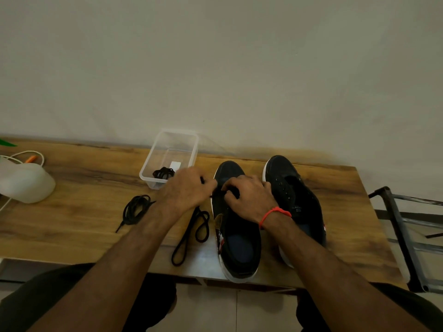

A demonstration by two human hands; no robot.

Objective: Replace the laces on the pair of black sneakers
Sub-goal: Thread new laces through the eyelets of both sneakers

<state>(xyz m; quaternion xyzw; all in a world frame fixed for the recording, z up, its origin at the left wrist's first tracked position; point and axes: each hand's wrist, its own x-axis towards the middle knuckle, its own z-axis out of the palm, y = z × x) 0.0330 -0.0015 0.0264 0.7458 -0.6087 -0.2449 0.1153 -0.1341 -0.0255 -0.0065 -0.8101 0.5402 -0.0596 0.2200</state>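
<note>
While hands lace, tub sits beside sneaker.

Two black sneakers w/ white soles stand side by side on the wooden table, toes toward the wall. The left sneaker is nearer the table's front edge, heel just over it, blue insole showing, a red-and-white patch on its side. The right sneaker sits farther back, eyelets bare, no lace in it. One black lace trails in loose loops beside the left sneaker, running up toward its eyelets. Another black lace lies coiled further left. A third black bundle rests inside a clear plastic tub.
</note>
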